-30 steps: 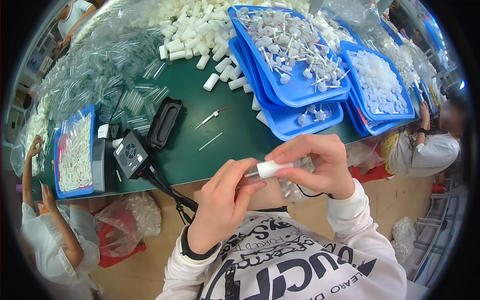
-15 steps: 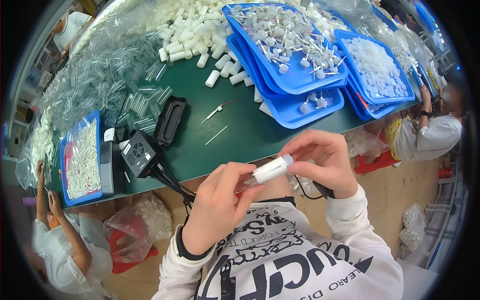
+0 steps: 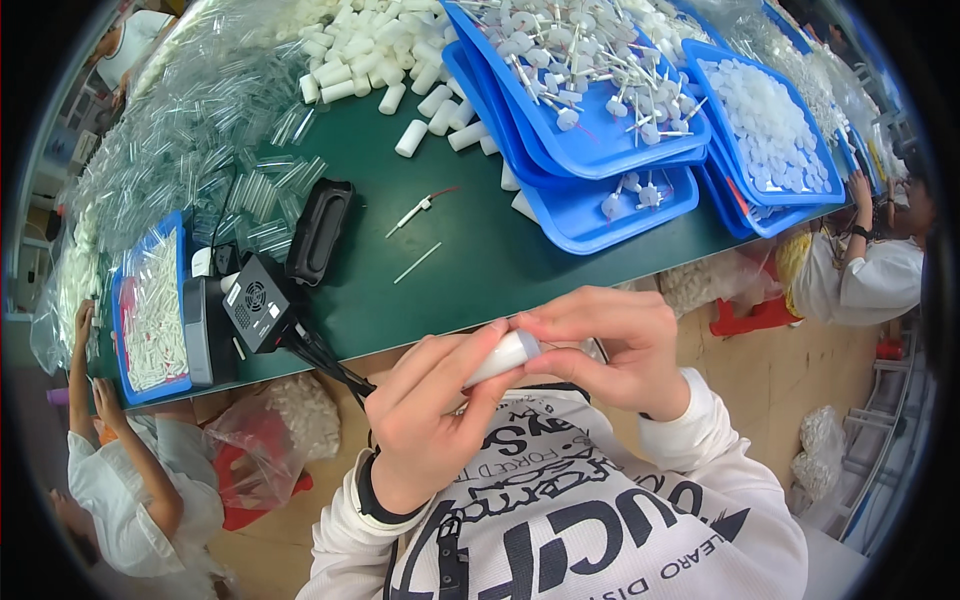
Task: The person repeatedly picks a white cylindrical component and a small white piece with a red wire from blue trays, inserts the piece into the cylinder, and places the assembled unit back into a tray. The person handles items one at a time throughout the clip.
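Observation:
My left hand (image 3: 425, 405) is wrapped round a white cylinder (image 3: 500, 362) that sits in a clear tube, held tilted in front of my chest. A pale translucent cap (image 3: 527, 343) closes its upper right end. Thumb and forefinger of my right hand (image 3: 620, 345) close round this capped end. A fine thread or wire shows faintly between them and the cap, too small to be sure of. On the green table (image 3: 400, 315) beyond my hands lie a thin white stick (image 3: 417, 263) and a slim white piece with a red wire (image 3: 420, 212).
Stacked blue trays (image 3: 590, 245) hold white discs on stems; another blue tray (image 3: 840, 195) holds loose pale discs. White foam-like cylinders (image 3: 410, 138) and clear tubes (image 3: 255, 190) are heaped behind. A black case (image 3: 320, 235) and a black device (image 3: 258, 305) stand left. Co-workers sit either side.
The white cylinder has tipped more upright, and my left fingers have closed further round it. My right hand has shifted left, its fingertips closer together at the capped end. The view has shifted slightly.

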`<action>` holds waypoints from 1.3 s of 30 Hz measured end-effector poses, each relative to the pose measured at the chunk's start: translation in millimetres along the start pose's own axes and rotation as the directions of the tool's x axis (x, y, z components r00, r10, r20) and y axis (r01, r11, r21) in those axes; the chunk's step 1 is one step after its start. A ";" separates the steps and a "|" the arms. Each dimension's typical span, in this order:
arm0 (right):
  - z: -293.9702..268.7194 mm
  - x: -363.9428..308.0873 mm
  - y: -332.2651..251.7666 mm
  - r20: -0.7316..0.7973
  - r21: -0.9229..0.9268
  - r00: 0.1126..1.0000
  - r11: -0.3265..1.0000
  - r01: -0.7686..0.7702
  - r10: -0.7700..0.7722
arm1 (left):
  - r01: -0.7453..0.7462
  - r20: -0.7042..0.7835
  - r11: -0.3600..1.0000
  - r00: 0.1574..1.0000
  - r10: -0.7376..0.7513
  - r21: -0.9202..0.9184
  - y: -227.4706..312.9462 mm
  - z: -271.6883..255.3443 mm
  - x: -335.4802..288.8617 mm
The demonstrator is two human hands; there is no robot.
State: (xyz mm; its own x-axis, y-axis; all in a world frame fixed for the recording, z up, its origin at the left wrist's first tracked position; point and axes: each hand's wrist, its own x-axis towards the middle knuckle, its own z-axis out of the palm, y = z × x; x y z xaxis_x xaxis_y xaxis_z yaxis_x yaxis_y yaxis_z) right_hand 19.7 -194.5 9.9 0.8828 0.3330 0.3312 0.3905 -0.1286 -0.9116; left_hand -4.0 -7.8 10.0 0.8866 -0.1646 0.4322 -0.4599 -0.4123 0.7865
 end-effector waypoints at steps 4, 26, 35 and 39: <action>-12.2 0.2 3.9 0.068 -0.028 0.996 0.998 0.064 -0.062 | -0.085 0.036 0.996 0.996 0.084 0.013 -3.2 4.7 -2.0; -6.5 -6.1 8.8 -0.010 0.238 0.999 0.970 0.042 -0.041 | 0.672 0.513 0.572 0.736 -0.442 -0.470 13.9 -4.8 5.5; -16.8 -7.5 -9.5 0.158 0.419 0.898 0.796 -0.437 0.410 | 0.314 0.285 0.937 0.922 -0.262 -0.153 13.2 2.6 -2.0; -25.3 -4.3 -9.6 0.224 0.345 0.886 0.817 -0.461 0.406 | 0.219 0.246 0.971 0.950 -0.190 -0.094 18.4 2.8 -1.6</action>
State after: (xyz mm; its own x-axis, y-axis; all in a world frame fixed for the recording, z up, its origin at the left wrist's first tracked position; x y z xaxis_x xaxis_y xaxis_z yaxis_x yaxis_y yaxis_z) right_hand 18.7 -218.3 23.4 0.8823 0.4521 -0.1307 -0.1780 0.0635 -0.9820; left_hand -13.7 -17.7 22.5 0.9422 -0.2981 0.1527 -0.2573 -0.3524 0.8998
